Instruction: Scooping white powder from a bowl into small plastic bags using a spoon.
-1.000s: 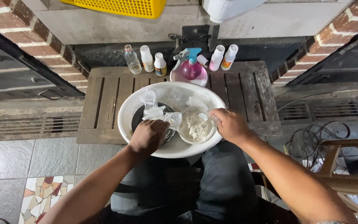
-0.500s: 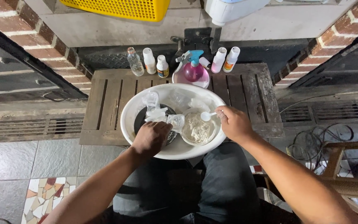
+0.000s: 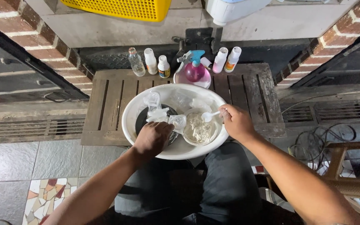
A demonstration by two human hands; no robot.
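Right hand (image 3: pixel 237 122) pinched shut on small white plastic spoon (image 3: pixel 210 116), bowl of spoon just left of fingers, over clear round bowl of off-white powdery mix (image 3: pixel 198 128). Mix looks lumpy, dry: stirring seemingly unfinished. Left hand (image 3: pixel 153 137) curled, palm down, on dark round plate (image 3: pixel 141 118); whether it grips anything, cannot tell. Crumpled clear plastic bags (image 3: pixel 158 112) just beyond left hand, appear emptied. All inside large white round basin (image 3: pixel 131 111). Bottles (image 3: pixel 151 61) far beyond both hands, untouched.

A pink spray bottle with a blue trigger (image 3: pixel 194 70) stands among small white bottles (image 3: pixel 150 61) on the slatted wooden tabletop (image 3: pixel 105 104); a yellow plastic basket (image 3: pixel 121 8) sits above.
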